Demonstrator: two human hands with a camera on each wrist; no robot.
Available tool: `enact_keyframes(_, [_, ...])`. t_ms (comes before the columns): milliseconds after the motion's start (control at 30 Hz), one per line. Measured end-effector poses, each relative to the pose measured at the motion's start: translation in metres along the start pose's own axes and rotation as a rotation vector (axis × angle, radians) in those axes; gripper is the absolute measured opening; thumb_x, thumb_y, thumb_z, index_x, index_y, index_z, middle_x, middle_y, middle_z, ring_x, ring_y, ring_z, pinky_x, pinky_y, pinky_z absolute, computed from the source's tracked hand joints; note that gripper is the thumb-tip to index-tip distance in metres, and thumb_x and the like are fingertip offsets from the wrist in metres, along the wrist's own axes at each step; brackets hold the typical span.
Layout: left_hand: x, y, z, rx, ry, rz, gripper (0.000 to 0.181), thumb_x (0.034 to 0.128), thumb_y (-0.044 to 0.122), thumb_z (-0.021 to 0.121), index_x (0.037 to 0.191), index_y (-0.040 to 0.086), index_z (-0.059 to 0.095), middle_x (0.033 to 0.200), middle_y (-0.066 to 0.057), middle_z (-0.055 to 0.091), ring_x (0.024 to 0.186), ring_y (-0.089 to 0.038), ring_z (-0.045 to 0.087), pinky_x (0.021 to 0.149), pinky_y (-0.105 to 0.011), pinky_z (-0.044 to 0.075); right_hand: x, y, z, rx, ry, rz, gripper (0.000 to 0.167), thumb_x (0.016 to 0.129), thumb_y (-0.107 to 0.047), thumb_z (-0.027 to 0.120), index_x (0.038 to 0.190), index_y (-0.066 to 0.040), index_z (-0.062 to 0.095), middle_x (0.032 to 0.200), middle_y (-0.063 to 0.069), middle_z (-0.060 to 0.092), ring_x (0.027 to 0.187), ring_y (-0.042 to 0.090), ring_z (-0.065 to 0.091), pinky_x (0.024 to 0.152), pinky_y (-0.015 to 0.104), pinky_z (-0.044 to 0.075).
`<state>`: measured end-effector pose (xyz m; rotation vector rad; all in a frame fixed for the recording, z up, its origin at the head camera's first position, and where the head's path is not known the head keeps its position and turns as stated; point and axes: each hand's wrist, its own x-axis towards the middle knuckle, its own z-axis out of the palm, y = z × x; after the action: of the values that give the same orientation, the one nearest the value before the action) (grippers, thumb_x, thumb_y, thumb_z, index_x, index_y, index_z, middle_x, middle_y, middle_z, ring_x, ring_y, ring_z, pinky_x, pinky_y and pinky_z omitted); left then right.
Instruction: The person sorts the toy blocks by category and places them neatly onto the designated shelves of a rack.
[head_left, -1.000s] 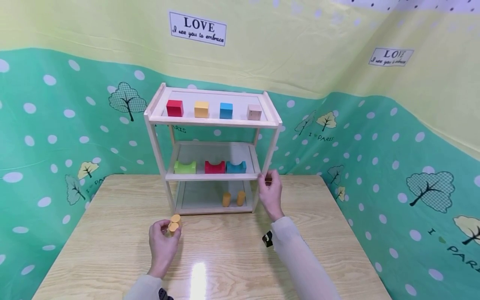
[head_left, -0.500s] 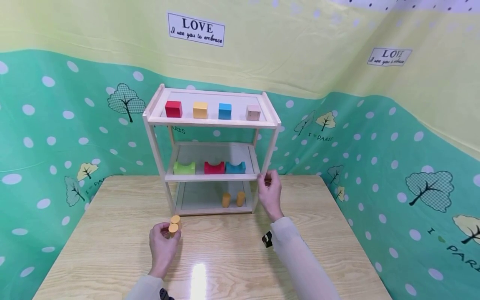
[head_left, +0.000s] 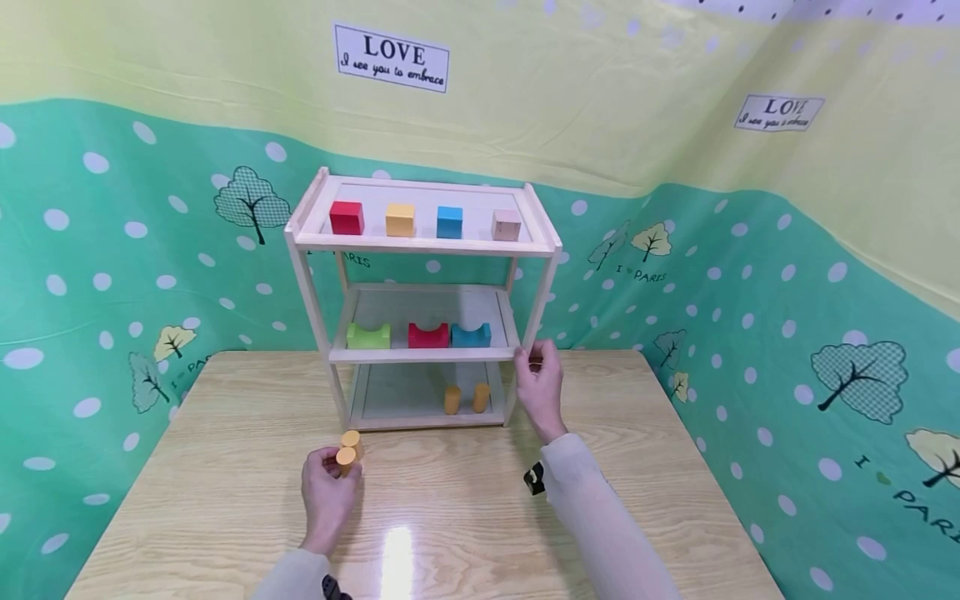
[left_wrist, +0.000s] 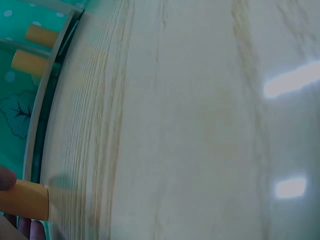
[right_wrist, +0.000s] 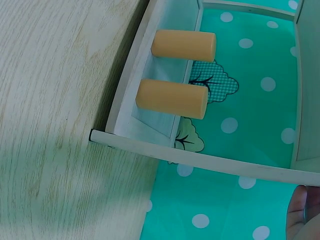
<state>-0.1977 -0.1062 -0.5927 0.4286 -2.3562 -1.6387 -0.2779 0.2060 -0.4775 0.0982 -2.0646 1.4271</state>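
In the head view, my left hand (head_left: pixel 328 496) holds an orange wooden cylinder (head_left: pixel 346 460) between thumb and fingers, low over the table in front of the shelf's left side. A second cylinder (head_left: pixel 352 442) stands right behind it; whether the fingers also touch that one is hidden. The left wrist view shows the thumb and fingertips around one cylinder (left_wrist: pixel 27 199). My right hand (head_left: pixel 542 387) grips the right front post of the small wooden shelf (head_left: pixel 423 356), at the middle tier. Two more orange cylinders (right_wrist: pixel 172 97) stand upright on the bottom tier, toward the right.
On the top tier sit a red block (head_left: pixel 347 218), a yellow block (head_left: pixel 401 221), a blue block (head_left: pixel 450 222) and a plain wood block (head_left: pixel 506 225). Green (head_left: pixel 368 337), red (head_left: pixel 428 337) and blue (head_left: pixel 471 336) notched blocks line the middle tier. A patterned cloth (head_left: pixel 750 375) hangs behind the table.
The left thumb has slid slightly down and toward me on the front cylinder. The cylinders have barely moved. The right hand stays on the post.
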Motion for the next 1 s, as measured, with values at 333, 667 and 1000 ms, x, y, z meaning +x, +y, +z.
enact_keyframes(333, [-0.0021,-0.0014,0.0007,-0.006,-0.013,-0.005,0.040,0.0845,-0.006,0.060,0.120,-0.009,0.041,0.115,-0.021,0.044,0.104,-0.032,0.049,0.089,-0.043,0.043,0.0004,-0.0010,0.0004,-0.004,-0.005,-0.001,0.011,0.097,-0.017,0.055,0.098,-0.007,0.052,0.090,0.006,0.055,0.077,0.019,0.053,0.065,0.028,0.048])
enact_keyframes(667, [-0.0004,-0.0023,0.0009,-0.018,-0.010,-0.007,0.040,0.0835,-0.007,0.061,0.119,-0.008,0.042,0.114,-0.020,0.045,0.102,-0.031,0.050,0.088,-0.041,0.043,0.0006,-0.0010,0.0005,-0.007,-0.002,-0.008,0.013,0.097,-0.019,0.055,0.097,-0.007,0.052,0.090,0.007,0.054,0.077,0.020,0.052,0.066,0.029,0.048])
enact_keyframes(1000, [-0.0005,-0.0040,-0.0001,-0.007,-0.012,0.008,0.040,0.0825,-0.005,0.062,0.118,-0.008,0.043,0.112,-0.020,0.046,0.100,-0.030,0.050,0.077,-0.013,0.041,0.0001,-0.0013,-0.0005,0.010,-0.002,0.009,0.013,0.097,-0.017,0.056,0.097,-0.004,0.053,0.090,0.008,0.055,0.076,0.019,0.052,0.065,0.027,0.047])
